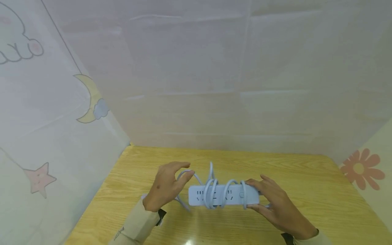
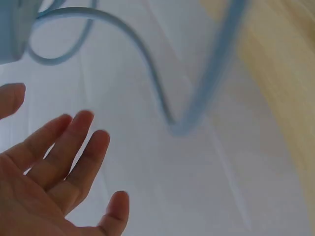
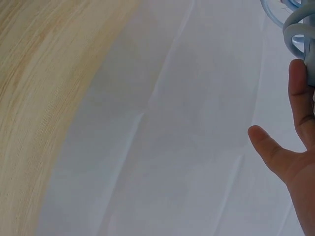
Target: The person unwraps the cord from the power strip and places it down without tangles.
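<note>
Here, power strip (image 1: 223, 195): a white strip lying lengthwise over the near middle of the wooden table (image 1: 321, 190), sockets facing up; whether it rests on the wood or is lifted just off it cannot be told.
Cord (image 1: 211, 190): pale cable wound in several loops around the strip's body, with one loop standing up behind it and a loose run trailing off the left end; in the left wrist view it shows as a blurred curve, its ends cut off by the frame.
Right hand (image 1: 278, 204): grips the strip's right end, fingers along the far edge and thumb at the near edge; the strip's end is hidden under it. The right wrist view catches only a thumb and one finger at the picture's edge beside the coils.
Left hand (image 1: 166, 187): curled loosely beside the strip's left end, fingertips at the loose cord loop; whether they pinch it or only touch it cannot be told. In its wrist view the fingers are spread and relaxed.
Sleeves (image 1: 137, 224): beige cuffs, partly cut off at the bottom.
Surround: white sheets (image 1: 214, 85) with faint moon, star and flower prints.
</note>
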The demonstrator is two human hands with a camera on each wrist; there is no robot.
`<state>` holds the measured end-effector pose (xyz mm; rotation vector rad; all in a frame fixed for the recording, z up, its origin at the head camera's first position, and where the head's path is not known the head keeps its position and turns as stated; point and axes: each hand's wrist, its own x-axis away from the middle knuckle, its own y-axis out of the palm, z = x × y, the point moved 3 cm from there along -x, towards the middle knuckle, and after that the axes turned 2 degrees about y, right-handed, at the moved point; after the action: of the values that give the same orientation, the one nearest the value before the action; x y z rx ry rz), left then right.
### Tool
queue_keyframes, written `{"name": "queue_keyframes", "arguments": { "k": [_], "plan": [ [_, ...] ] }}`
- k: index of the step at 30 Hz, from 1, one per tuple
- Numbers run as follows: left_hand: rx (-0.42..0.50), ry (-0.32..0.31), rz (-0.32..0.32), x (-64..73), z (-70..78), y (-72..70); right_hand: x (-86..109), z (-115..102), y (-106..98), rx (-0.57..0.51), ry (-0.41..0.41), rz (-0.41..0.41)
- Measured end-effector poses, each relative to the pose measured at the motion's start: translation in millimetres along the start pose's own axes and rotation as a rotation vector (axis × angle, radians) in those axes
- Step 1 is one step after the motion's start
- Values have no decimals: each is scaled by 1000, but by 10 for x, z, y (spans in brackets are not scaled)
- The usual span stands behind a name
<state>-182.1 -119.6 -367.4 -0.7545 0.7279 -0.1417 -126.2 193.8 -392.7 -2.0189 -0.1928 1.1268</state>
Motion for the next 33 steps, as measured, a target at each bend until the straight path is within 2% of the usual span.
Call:
{"name": "queue_keyframes", "arguments": {
  "k": [3,8,10,13,17,20,24,26,31,33],
  "plan": [
    [57,49,-70,-77,129,14,6,3,10,-10,4,-7],
    [134,185,-184,-164,287,99,8,-4,18,-20,3,-15],
    [125,247,-227,-170,324,136,9,-8,20,-16,2,-14],
    [102,274,-286,-154,350,170,9,-14,18,-9,3,-11],
    [81,216,-314,-139,328,173,8,-22,10,-3,-2,-1],
    [180,145,-338,-140,276,153,21,-18,0,8,2,6],
    [350,-14,-404,-100,165,117,44,2,-28,8,26,15],
    [390,-61,-424,-71,116,104,44,12,-47,-5,33,26],
    [424,-72,-413,-8,37,105,39,17,-84,6,55,79],
    [407,-99,-393,23,7,112,44,17,-85,21,53,112]
  ]
}}
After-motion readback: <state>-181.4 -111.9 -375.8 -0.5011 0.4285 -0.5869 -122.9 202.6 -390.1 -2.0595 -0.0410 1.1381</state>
